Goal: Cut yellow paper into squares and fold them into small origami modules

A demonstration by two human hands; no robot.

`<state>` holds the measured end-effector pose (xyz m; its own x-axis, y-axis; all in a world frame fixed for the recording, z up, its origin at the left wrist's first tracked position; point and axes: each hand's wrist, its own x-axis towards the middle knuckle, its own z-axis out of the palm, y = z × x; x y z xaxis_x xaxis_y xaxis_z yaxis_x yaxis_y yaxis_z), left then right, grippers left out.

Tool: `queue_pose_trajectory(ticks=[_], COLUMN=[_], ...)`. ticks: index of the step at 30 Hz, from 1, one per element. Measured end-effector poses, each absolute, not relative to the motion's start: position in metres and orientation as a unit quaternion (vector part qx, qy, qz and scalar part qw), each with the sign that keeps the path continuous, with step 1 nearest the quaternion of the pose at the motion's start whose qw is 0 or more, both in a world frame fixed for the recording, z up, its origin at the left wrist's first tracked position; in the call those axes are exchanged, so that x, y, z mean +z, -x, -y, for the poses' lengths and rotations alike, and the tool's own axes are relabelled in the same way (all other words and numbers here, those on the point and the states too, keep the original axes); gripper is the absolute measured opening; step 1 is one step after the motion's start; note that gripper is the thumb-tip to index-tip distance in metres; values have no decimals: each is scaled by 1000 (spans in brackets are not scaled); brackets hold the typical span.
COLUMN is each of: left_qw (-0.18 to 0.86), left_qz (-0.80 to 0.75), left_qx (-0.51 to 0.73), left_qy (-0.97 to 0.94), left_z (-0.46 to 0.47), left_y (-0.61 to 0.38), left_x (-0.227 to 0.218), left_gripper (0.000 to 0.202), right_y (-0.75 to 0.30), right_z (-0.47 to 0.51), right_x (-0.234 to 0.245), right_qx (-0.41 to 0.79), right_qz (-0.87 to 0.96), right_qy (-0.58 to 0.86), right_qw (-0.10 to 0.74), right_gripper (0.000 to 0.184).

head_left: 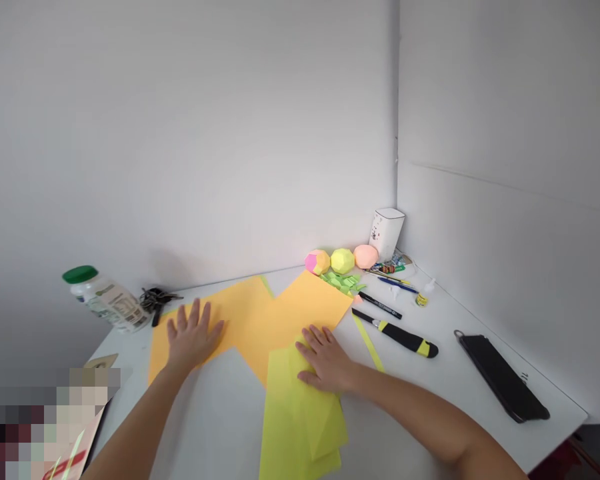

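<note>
My left hand (192, 339) lies flat with its fingers spread on a sheet of orange paper (250, 308). A second orange sheet (311, 298) overlaps it on the right. My right hand (325, 360) rests open on several yellow-green paper pieces (283, 415), which lie partly over the orange paper. Right of that hand is a thin yellow-green paper strip (369, 341). Beyond it lie a black and yellow utility knife (405, 337) and a black marker (380, 305). Neither hand grips anything.
Three faceted paper balls, including a yellow one (343, 261), sit by the wall near green paper scraps (344, 283) and a white container (387, 233). A green-lidded bottle (111, 301) and keys (156, 300) stand left. A black case (501, 377) and glue bottle (425, 293) lie right.
</note>
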<state>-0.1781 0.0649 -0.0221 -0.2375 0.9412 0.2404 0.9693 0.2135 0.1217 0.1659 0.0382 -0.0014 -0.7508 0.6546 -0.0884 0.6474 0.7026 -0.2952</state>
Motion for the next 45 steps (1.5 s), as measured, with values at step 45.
queue_pose_trajectory(ticks=[45], left_qw=[-12], left_qz=[800], left_qx=[-28], left_qy=[599], left_z=[-124], left_y=[176], left_x=[-13], left_gripper=[75], right_y=[-167], right_z=[-32], right_x=[0], right_qx=[156], right_qz=[920], right_qy=[356], right_qw=[42], right_gripper=[66])
